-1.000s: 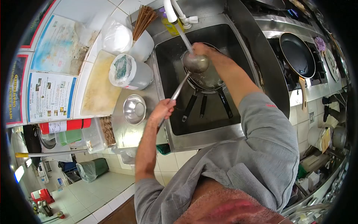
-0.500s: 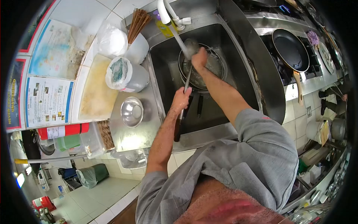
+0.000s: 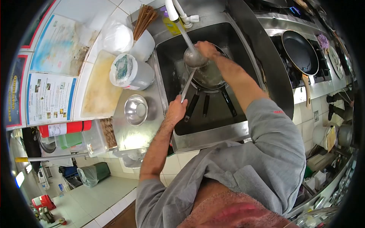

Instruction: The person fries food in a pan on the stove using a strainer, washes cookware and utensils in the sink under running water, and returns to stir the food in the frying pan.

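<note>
My left hand (image 3: 176,109) is closed round the long handle of a metal ladle (image 3: 189,81) over the sink (image 3: 190,127). The ladle's round bowl (image 3: 194,60) lies under the water stream from the white faucet (image 3: 172,10). At the bowl's rim is my right hand (image 3: 207,49), its fingers curled against the metal; whether a scrubber is under them is hidden. Below sits a pan (image 3: 211,76) with wet, shiny insides, apparently stacked with others. Several black handles (image 3: 205,105) point toward me from there.
Left of the sink stand a steel bowl (image 3: 136,110), a white bucket (image 3: 140,76) and a tub holding thin brown sticks (image 3: 144,21). A yellow soap bottle (image 3: 171,26) is behind the sink. To the right, a frying pan (image 3: 300,53) rests on the stove.
The ladle's bowl has turned and shows clearly under the water. My right hand has shifted up to its rim. My left hand has moved slightly left and down, and the pan handles now show.
</note>
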Demonstrator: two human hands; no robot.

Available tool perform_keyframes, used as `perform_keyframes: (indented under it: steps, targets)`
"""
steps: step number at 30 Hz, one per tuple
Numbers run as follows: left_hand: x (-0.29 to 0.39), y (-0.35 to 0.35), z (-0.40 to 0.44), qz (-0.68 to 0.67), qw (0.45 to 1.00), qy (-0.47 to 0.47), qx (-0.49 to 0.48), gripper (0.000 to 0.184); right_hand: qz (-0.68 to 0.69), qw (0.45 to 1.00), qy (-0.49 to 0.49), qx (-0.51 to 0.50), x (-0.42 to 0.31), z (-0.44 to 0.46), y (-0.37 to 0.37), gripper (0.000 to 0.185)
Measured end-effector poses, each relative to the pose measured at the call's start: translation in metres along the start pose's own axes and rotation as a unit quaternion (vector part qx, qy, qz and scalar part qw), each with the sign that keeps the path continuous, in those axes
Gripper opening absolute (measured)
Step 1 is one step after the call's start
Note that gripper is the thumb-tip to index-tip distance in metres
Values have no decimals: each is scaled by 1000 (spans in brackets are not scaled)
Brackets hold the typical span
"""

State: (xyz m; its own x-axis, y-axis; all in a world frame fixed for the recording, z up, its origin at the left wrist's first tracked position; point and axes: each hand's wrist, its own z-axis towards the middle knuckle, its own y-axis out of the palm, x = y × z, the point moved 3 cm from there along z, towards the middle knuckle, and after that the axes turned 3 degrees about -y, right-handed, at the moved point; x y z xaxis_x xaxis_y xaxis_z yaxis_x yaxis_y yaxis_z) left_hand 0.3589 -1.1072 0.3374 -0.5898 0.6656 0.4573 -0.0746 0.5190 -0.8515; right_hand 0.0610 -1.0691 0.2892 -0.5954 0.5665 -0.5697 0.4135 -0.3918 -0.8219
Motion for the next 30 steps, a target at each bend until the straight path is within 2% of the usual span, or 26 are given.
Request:
perform_keyframes:
  steps: [2,4,5,7,10,11,13,14,15,16,20,22,23,25,27,29,30]
  targets:
    - [-7,-2,2,10,998,12,-56,37,33,999,38,16,1,-17,12,29]
    - [-3,-9,1,10,998,16,-65,35,61,983,127,116,4,-39,26,34]
    - [-3,-10,1,37,996,3,-82,35,59,983,128,117,4,-52,36,34]
    - [-2,-13,-1,66,993,-11,-98,34,126,957,188,183,9,-75,56,31]
    - [-7,-14,-11,71,988,-22,-136,38,125,953,242,134,23,-86,81,29]
    - [-6,-11,-12,64,991,5,-120,33,126,953,242,131,28,-82,80,29]
    - [-2,-3,-10,53,993,31,-100,28,66,987,125,74,32,-54,64,29]
    - [0,1,-11,37,994,32,-101,29,67,987,127,71,31,-49,55,29]
    - [2,3,-11,21,994,36,-99,30,-51,998,15,24,20,-38,43,28]
    - [0,5,-10,22,994,35,-98,30,-167,981,-97,-24,6,-32,36,27]
    - [-1,4,-1,-12,996,-14,-93,32,-208,969,-115,-71,-6,-12,34,25]
    - [-3,11,-2,-27,994,-36,-101,32,-182,979,-58,-69,-6,-10,33,25]
    - [-10,20,0,-71,988,-62,-123,31,-184,979,-62,-67,-9,-6,29,25]
    - [-19,32,-1,-136,975,-103,-143,27,-108,991,54,-55,-3,-1,19,27]
    - [-22,34,-3,-145,969,-116,-162,27,-12,995,11,94,-3,27,-3,37]
    - [-21,34,-4,-152,962,-133,-182,28,26,962,-42,270,2,63,-16,43]
    - [-12,30,-6,-160,958,-138,-195,28,51,956,-23,287,9,82,-19,43]
